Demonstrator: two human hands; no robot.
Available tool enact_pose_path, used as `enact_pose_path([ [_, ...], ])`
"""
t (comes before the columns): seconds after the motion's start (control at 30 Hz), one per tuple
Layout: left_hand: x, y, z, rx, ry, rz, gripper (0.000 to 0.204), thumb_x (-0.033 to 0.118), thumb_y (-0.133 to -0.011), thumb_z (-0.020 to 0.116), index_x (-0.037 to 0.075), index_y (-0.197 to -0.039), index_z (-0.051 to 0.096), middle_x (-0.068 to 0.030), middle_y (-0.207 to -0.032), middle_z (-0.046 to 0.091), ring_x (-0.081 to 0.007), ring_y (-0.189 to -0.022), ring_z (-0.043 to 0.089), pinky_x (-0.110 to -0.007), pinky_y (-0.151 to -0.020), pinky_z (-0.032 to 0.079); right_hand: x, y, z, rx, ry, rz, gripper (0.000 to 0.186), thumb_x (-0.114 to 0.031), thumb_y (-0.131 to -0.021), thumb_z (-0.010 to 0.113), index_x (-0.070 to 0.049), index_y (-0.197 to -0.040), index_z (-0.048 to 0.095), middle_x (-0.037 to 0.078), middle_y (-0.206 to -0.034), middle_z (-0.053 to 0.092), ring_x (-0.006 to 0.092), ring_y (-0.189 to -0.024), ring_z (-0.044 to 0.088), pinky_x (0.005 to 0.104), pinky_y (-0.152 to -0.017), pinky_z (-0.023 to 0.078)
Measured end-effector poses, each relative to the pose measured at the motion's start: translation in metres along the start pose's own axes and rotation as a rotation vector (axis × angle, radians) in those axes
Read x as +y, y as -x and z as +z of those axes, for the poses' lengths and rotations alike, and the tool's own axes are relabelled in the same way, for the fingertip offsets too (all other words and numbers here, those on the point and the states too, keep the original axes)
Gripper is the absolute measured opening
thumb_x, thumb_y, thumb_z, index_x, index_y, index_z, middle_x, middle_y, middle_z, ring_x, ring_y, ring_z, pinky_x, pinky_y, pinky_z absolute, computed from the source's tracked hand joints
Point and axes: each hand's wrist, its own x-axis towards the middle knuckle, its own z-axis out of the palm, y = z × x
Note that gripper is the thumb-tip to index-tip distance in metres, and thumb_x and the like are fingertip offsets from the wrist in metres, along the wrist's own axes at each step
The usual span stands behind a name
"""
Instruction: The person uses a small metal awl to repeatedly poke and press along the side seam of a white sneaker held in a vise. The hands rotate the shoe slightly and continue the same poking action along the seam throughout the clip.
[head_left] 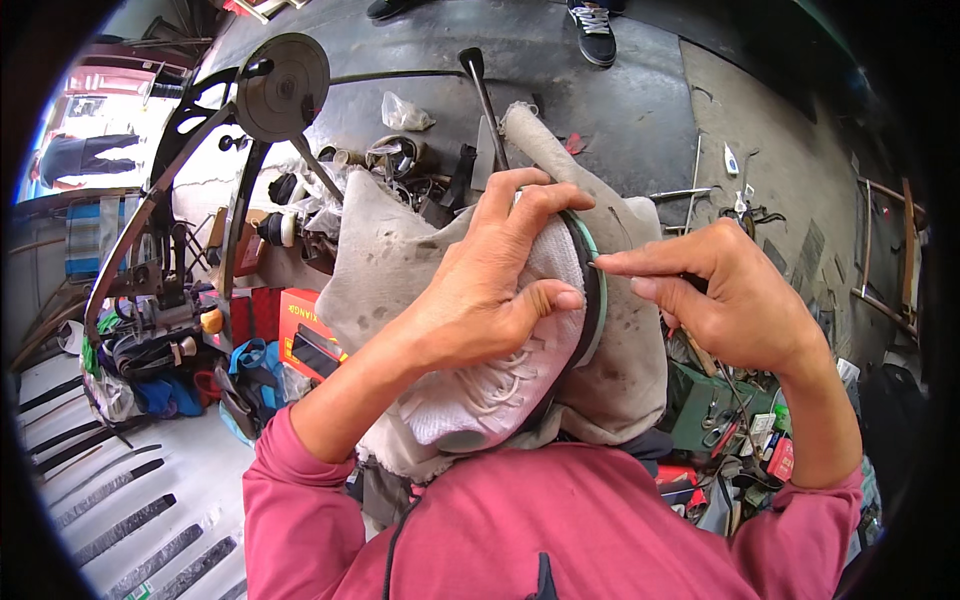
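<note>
White knit lace-up sneaker (535, 370) on stained grey cloth (385, 270) before the torso, far end partly hidden beneath left hand (490, 275), fingers clamped around it; right hand (735, 295) at the black sole edge (594, 312), index outstretched, other fingers curled, any grip too obscured to tell.

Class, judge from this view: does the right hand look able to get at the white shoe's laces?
Probably yes: the right hand is beside the white shoe, and some of the laces show uncovered. The left hand grips the shoe's far end, though it may crowd the laces slightly.
</note>
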Motion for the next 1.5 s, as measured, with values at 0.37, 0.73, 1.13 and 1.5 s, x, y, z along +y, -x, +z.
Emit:
enact_pose_path([
  [0.37, 0.001, -0.002, 0.000, 0.002, -0.011, -0.030, 0.073, 0.046, -0.093, 0.076, 0.007, -0.149, 0.049, -0.0221, -0.146, 0.042, -0.0405, -0.144, 0.040, -0.048, -0.122, 0.032, 0.013, -0.003, 0.007, 0.035, -0.147, 0.048, 0.030, 0.003, -0.092, 0.073, -0.005, -0.120, 0.081, 0.008, -0.077, 0.074, 0.0093, -0.063, 0.065, 0.0279, -0.059, 0.052],
  [0.73, 0.004, -0.003, 0.004, 0.013, 0.083, -0.076, 0.063, 0.031, -0.085, 0.073, 0.010, -0.141, 0.052, -0.0210, -0.149, 0.040, -0.0374, -0.151, 0.033, -0.047, -0.125, 0.023, 0.048, -0.008, 0.005, 0.052, -0.103, -0.333, 0.033, 0.002, -0.088, 0.077, -0.007, -0.120, 0.082, 0.011, -0.078, 0.075, 0.0159, -0.061, 0.067, 0.0293, -0.059, 0.051],
  [1.13, 0.012, -0.008, 0.010, 0.001, 0.094, -0.091, 0.056, 0.025, -0.087, 0.070, 0.011, -0.139, 0.053, -0.0226, -0.150, 0.038, -0.0395, -0.153, 0.030, -0.049, -0.124, 0.025, 0.038, -0.014, -0.017, -0.015, 0.151, -0.454, 0.038, 0.004, -0.086, 0.078, -0.009, -0.121, 0.081, 0.011, -0.072, 0.066, 0.0234, -0.056, 0.061, 0.0348, -0.056, 0.048],
  [1.5, 0.005, -0.009, 0.009, -0.033, 0.034, -0.035, 0.056, 0.017, -0.089, 0.071, 0.016, -0.142, 0.052, -0.0219, -0.150, 0.039, -0.0478, -0.147, 0.039, -0.057, -0.115, 0.043, 0.022, -0.010, -0.009, -0.017, -0.071, -0.119, 0.032, -0.003, -0.093, 0.077, -0.005, -0.125, 0.078, 0.007, -0.075, 0.072, 0.0152, -0.057, 0.060, 0.0315, -0.056, 0.049],
])
